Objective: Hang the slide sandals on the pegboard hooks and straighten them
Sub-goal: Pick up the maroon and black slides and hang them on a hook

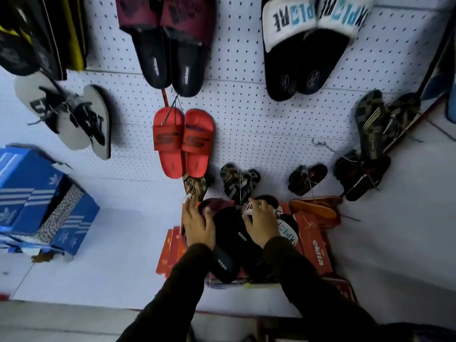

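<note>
your black slide sandals (230, 245) lie between your hands on the red boxes (318, 245), not yet hung. left hand (198, 224) curls round their edge; right hand (261, 224) rests loosely spread on the neighbouring pair. above your hands, the pegboard (259, 134) already carries several pairs.

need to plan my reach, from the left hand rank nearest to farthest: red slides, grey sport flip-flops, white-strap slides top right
From the left hand, head view:
1. Red slides, just above it on the pegboard.
2. Grey sport flip-flops, up to the left.
3. White-strap slides, far upper right.
</note>
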Tool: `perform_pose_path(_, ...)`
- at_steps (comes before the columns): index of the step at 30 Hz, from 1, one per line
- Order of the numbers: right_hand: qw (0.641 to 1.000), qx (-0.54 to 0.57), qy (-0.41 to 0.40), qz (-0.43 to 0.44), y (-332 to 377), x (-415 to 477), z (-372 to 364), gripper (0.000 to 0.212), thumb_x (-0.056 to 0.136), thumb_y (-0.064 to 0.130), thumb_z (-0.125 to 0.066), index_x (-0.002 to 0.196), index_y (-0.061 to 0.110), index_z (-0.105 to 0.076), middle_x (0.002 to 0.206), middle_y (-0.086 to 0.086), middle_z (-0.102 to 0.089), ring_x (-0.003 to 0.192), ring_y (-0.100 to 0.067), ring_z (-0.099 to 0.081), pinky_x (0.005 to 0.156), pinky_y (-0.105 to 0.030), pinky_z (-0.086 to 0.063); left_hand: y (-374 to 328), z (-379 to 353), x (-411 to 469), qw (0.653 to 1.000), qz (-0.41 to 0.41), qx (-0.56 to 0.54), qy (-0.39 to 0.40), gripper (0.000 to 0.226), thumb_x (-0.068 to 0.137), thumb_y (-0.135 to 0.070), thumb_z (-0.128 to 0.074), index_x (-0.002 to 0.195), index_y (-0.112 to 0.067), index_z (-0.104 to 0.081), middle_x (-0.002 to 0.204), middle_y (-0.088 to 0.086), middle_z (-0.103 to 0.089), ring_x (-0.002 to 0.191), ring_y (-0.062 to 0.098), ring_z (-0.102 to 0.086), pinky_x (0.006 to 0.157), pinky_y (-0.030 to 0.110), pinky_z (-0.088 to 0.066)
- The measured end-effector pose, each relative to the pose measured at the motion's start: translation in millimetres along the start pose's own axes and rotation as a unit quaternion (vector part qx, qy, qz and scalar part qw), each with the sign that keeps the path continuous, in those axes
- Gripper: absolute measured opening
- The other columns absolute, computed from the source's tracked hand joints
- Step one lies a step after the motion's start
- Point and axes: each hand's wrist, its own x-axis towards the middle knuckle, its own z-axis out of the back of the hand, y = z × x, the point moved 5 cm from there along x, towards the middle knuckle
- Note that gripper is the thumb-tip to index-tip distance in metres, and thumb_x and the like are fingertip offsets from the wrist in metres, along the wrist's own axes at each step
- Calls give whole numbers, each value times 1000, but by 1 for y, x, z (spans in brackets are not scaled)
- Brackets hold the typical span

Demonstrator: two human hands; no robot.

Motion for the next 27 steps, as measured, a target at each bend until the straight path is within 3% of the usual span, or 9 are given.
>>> perform_pose_path(2,990,-5,124,-63,-13,3,-29,62,97,38,-44,150,11,-27,154,-18,-29,142,-40,-27,114,-47,-31,38,-8,-8,986,167,3,3,67,92,-30,-47,151,-5,-24,158,20,-22,147,34,-22,121,40,-19)
perform_pose_path(4,969,-8,216,-117,-26,2,-51,62,99,37,-41,152,10,-22,155,-22,-27,143,-44,-25,115,-48,-29,80,-17,-28,937,346,34,40,72,92,-26,-52,152,-2,-20,157,24,-22,145,38,-25,119,41,-22)
perform_pose_path(6,960,17,244,-138,-28,1,-63,59,100,33,-40,151,7,-24,152,-24,-34,139,-44,-34,115,-47,-32,96,-28,-45,882,460,-24,93,65,95,-24,-48,149,3,-24,154,25,-30,142,38,-33,116,40,-28)
perform_pose_path(8,958,56,237,-153,-29,2,-68,54,100,27,-42,147,3,-31,147,-24,-43,135,-41,-43,111,-44,-37,95,-41,-52,840,509,-107,155,52,101,-18,-39,144,10,-32,150,20,-40,136,34,-42,109,38,-35)
perform_pose_path(11,953,118,199,-197,-37,6,-70,49,97,24,-50,141,2,-45,141,-21,-53,131,-38,-49,107,-40,-41,100,-50,-62,802,538,-178,189,49,99,-19,-46,141,4,-40,143,16,-49,116,31,-54,92,41,-48)
perform_pose_path(14,931,189,207,-232,-45,6,-75,53,88,23,-65,136,4,-54,135,-17,-60,126,-35,-56,105,-35,-45,114,-45,-69,782,553,-239,160,47,92,-11,-58,136,0,-47,135,17,-54,95,35,-63,73,38,-56)
perform_pose_path(17,912,235,227,-249,-56,5,-88,56,75,21,-76,128,7,-63,126,-15,-67,116,-33,-63,103,-42,-51,123,-34,-71,777,550,-276,129,37,91,-4,-58,127,4,-52,127,24,-57,93,39,-63,82,43,-54)
perform_pose_path(21,896,315,202,-239,-36,-18,-71,45,76,2,-75,120,4,-67,120,-15,-70,112,-33,-65,93,-39,-55,124,-7,-67,808,504,-292,94,44,89,-9,-62,132,-2,-53,107,17,-60,87,32,-61,62,41,-54)
perform_pose_path(27,887,402,139,-179,-2,-22,-44,51,75,-4,-76,124,2,-63,124,-13,-68,108,-29,-65,90,-44,-56,92,35,-40,860,390,-327,31,46,90,-11,-62,135,-8,-53,128,16,-59,110,34,-59,75,41,-53)
